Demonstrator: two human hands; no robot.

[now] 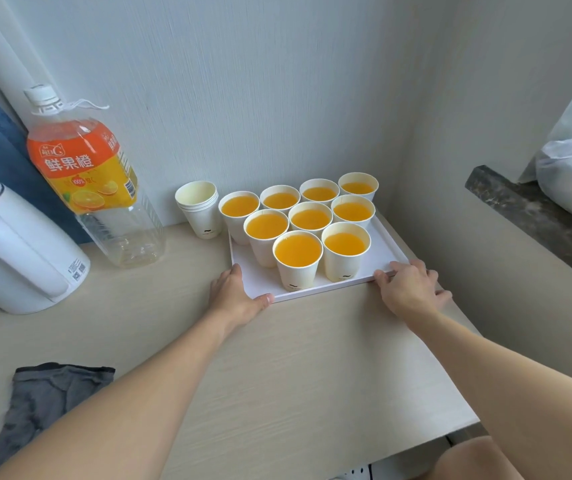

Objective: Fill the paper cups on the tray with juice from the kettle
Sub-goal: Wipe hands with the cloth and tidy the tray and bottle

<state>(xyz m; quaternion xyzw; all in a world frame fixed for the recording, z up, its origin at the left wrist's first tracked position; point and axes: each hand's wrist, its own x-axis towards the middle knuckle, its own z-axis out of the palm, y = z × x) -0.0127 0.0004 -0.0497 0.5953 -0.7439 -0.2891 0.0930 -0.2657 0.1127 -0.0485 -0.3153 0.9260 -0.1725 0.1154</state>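
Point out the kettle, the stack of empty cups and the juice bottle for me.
kettle point(7, 282), head view, on its white body.
stack of empty cups point(203, 218), head view, on the outer cup's wall.
juice bottle point(80, 168), head view, on the orange label.

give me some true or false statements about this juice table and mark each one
1. All filled cups stand on the tray. True.
2. The left hand is lifting the kettle. False: it is at the tray's near left corner, and nothing touches the kettle.
3. The juice bottle is capped and nearly empty. True.
4. The empty cup stack stands on the tray. False: it stands on the table, left of the tray.
5. The right hand is at the tray's near right corner. True.
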